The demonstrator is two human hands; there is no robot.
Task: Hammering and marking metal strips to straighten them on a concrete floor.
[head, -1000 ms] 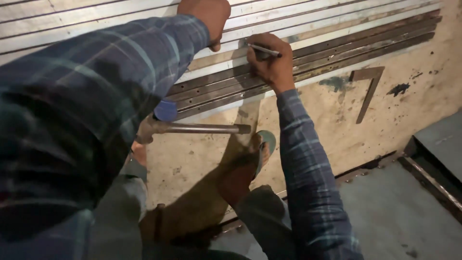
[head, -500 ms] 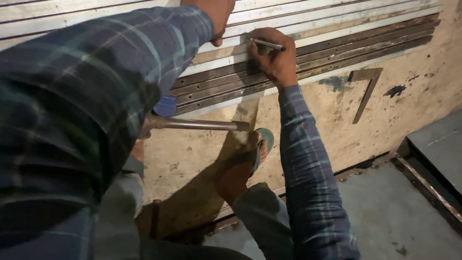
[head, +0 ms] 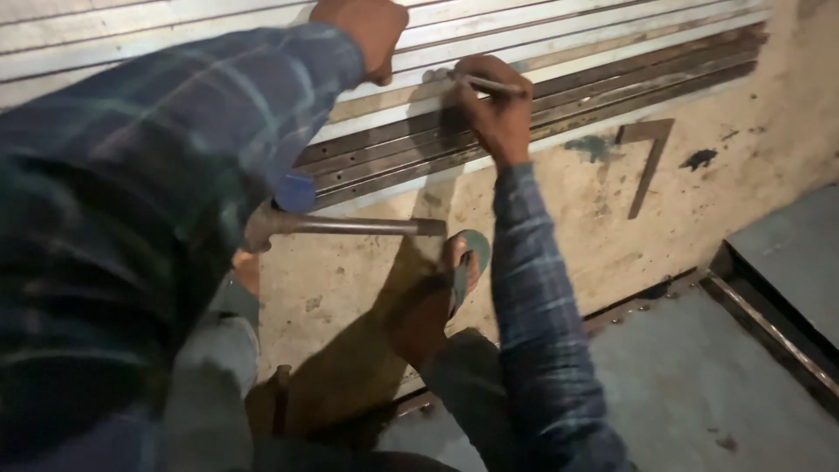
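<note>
Hands on the metal strips

Sleeves in dark plaid fill the near view, one on each arm; between them two knees in grey trousers, and one foot in a green sandal planted on the pale board; one hammer lies on that board just past the knees, its handle pointing right, with one blue round thing touching its head end; I cannot tell what that thing is; farther right one metal square lies flat on the board, well apart from the hammer; beyond these, a stack of long metal strips runs from left to right across the far edge, the nearer ones dark, the farther ones pale; their number is too blurred to count; right hand rests on the dark strips, fingers curled tight around one pencil, whose tip points left onto a pale strip; left hand lies farthest, pressed down on the pale strips, fingers folded under and holding nothing that shows; the two hands sit near each other but do not touch.
</note>
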